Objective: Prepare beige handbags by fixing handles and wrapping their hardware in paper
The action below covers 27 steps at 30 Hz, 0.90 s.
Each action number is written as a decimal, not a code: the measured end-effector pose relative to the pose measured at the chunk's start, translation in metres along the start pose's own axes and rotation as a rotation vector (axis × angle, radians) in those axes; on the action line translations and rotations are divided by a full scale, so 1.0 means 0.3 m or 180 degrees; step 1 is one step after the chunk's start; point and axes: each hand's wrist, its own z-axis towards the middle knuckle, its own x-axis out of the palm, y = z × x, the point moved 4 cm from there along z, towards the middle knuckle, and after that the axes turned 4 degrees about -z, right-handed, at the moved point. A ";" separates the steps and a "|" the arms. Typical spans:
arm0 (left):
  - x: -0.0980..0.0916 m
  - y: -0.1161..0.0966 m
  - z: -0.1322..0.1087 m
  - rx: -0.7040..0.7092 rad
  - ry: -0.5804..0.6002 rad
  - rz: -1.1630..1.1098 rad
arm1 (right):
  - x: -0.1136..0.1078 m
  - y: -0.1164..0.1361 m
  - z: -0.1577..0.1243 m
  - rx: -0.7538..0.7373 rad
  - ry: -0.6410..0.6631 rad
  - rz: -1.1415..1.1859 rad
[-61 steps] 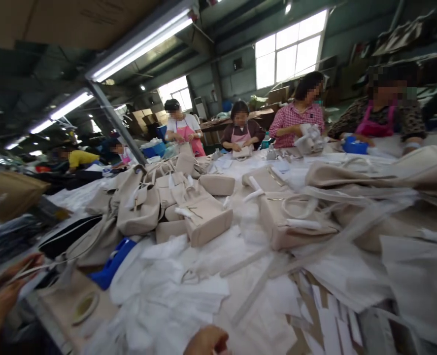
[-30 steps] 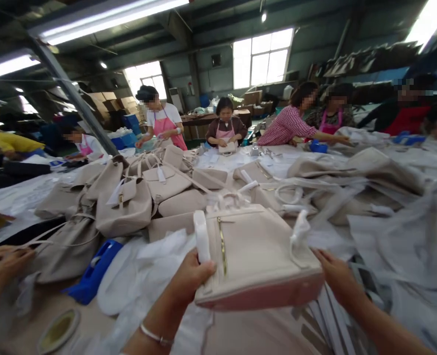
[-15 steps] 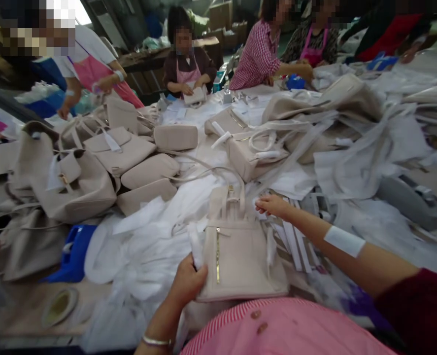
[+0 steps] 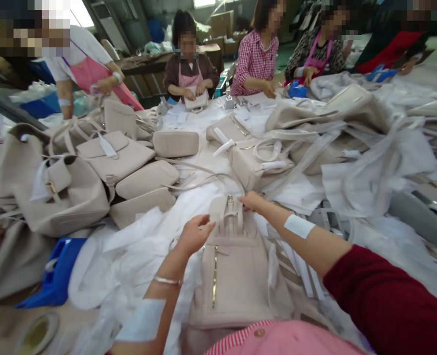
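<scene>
A beige backpack (image 4: 236,276) with a gold front zip lies flat in front of me, its top handle pointing away. My left hand (image 4: 194,232) rests at the bag's upper left corner, fingers loosely curled beside the handle. My right hand (image 4: 251,199) reaches over the top of the bag and pinches at its thin shoulder strap (image 4: 203,172) near the handle. White wrapping sheets (image 4: 137,251) lie under and around the bag.
Several more beige bags (image 4: 74,187) are piled at the left and far side of the table. A blue tape dispenser (image 4: 51,278) and a tape roll (image 4: 35,335) lie at the lower left. Several people work along the far edge. White strips (image 4: 303,271) lie at my right.
The backpack came down from being held up and now lies flat near me. My left hand slid from its lower left side to its top. My right hand moved onto the handle area.
</scene>
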 end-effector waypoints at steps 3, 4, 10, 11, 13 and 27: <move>0.124 0.031 0.198 -0.0563 0.0424 -0.0716 | 0.046 -0.005 0.025 0.0186 0.0013 0.0301; 0.157 0.045 0.247 -0.0648 0.0542 -0.0861 | 0.054 -0.007 0.024 0.0166 0.0067 0.0463; 0.198 0.027 0.400 -0.0588 0.0972 -0.1974 | 0.056 0.060 0.010 -0.0319 0.0720 0.1346; 0.184 -0.001 0.417 -0.0490 0.0977 -0.2149 | 0.053 0.087 0.012 -0.0396 0.0795 0.1440; 0.152 -0.074 0.451 -0.0279 0.0962 -0.2419 | 0.048 0.158 0.017 -0.0557 0.0977 0.1686; -0.260 -0.822 0.352 0.1386 0.0285 -0.2379 | -0.104 0.922 -0.286 -0.1961 0.1497 0.1911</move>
